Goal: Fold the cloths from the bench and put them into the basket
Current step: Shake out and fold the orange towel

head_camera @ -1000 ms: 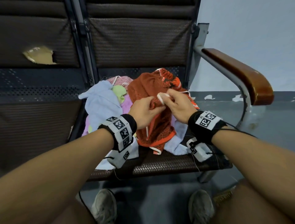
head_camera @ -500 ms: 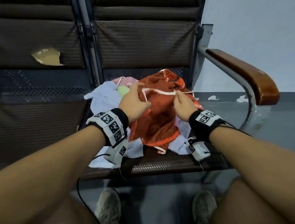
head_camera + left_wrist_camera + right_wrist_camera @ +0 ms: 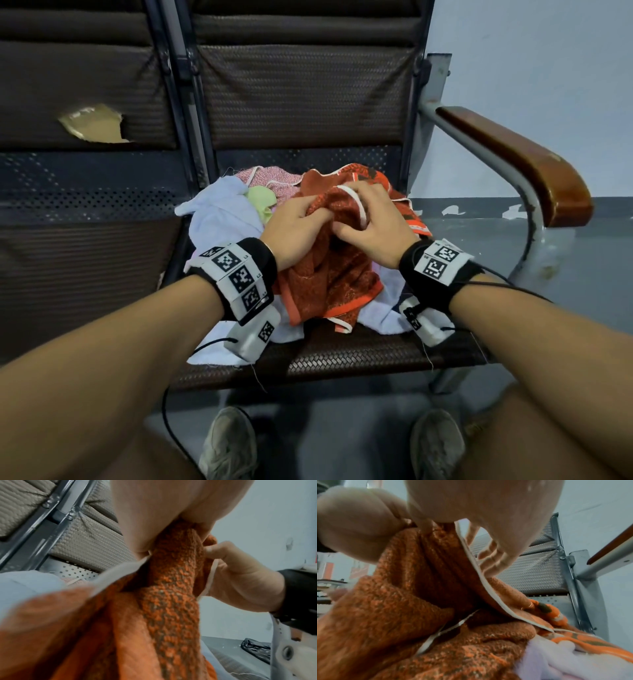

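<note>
An orange-red patterned cloth (image 3: 335, 270) with a white edge band lies on top of a pile on the bench seat (image 3: 342, 353). My left hand (image 3: 296, 224) grips a bunch of this cloth (image 3: 173, 588) from the left. My right hand (image 3: 371, 222) holds it from the right, fingers curled over the white hem (image 3: 358, 205), which also shows in the right wrist view (image 3: 474, 563). Under and beside it lie a pale blue cloth (image 3: 222, 216), a light green cloth (image 3: 262, 200) and a pink patterned cloth (image 3: 274, 178). No basket is in view.
The bench has a dark woven backrest (image 3: 301, 96) and a wooden armrest (image 3: 520, 164) on a metal tube at the right. A second seat (image 3: 68, 260) adjoins on the left, with a torn patch (image 3: 92, 125) in its backrest. My shoes (image 3: 229, 445) stand on the grey floor below.
Both hands were apart, stretching the white hem between them; now they have come together and lowered onto the bunched orange-red cloth, still holding it.
</note>
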Motion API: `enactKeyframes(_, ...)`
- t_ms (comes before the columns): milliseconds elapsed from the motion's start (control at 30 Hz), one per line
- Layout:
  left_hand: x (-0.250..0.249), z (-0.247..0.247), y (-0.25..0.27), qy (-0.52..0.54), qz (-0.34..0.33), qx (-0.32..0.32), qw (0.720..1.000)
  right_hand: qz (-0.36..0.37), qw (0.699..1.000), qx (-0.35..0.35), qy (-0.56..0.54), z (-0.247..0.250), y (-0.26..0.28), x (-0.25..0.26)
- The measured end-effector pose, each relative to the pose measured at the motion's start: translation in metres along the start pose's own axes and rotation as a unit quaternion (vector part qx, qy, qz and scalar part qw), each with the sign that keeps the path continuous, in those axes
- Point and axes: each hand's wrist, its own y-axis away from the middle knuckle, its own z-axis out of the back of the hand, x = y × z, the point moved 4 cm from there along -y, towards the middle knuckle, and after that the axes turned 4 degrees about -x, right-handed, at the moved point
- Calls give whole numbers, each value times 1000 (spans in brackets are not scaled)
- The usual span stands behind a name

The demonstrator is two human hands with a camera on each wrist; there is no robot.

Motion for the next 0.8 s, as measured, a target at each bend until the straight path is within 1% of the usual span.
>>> enactKeyframes(100, 0, 12, -2, -9, -14, -21, 1000, -34, 997, 65, 6, -10, -2, -13)
enactKeyframes(167, 3, 20, -6, -41, -31, -36, 998, -26, 991, 98, 86, -12, 0, -25)
enactKeyframes(200, 6, 23, -8, -67, -36, -48, 996, -23, 989, 94, 114, -11, 0, -29)
enactKeyframes(233, 8, 24, -8, -94, -42, -56, 993, -22, 990, 74, 118, -8, 0, -33)
enactKeyframes(267, 10, 23, -8, -114, -43, -48, 991, -20, 993, 44, 104, -4, -1, -33)
enactKeyframes(333, 19, 14, -5, -138, -29, 16, 990, -3, 999, -8, 46, 3, -5, -23)
enactKeyframes(367, 22, 8, -4, -152, -21, 49, 987, 18, 999, -21, 23, 5, -7, -16)
enactKeyframes(400, 24, 4, -3, -163, -21, 66, 984, 48, 998, -28, 14, 5, -9, -8)
enactKeyframes(433, 24, -1, -4, -173, -31, 65, 982, 78, 996, -33, 15, 5, -10, -1)
enactKeyframes(467, 22, -3, -5, -179, -51, 52, 981, 101, 994, -34, 15, 4, -10, 4)
enactKeyframes(533, 16, -3, -9, -175, -80, 1, 981, 108, 993, -47, 0, 5, -8, 8)
enactKeyframes(600, 12, 2, -13, -126, -70, -47, 988, 72, 994, -76, -6, 11, -6, -1)
enactKeyframes(633, 11, 4, -15, -85, -60, -61, 993, 44, 996, -71, 14, 14, -5, -12)
enactKeyframes(667, 11, 6, -16, -50, -55, -71, 995, 11, 998, -42, 55, 15, -5, -25)
enactKeyframes(700, 10, 7, -17, -30, -50, -80, 995, -28, 993, 1, 113, 15, -4, -40)
enactKeyframes(733, 11, 8, -18, -24, -47, -88, 995, -68, 982, 39, 169, 14, -2, -54)
enactKeyframes(767, 12, 10, -17, -30, -44, -99, 994, -99, 971, 55, 210, 15, 0, -65)
enactKeyframes(800, 14, 12, -17, -43, -41, -114, 992, -120, 965, 51, 229, 17, 2, -74)
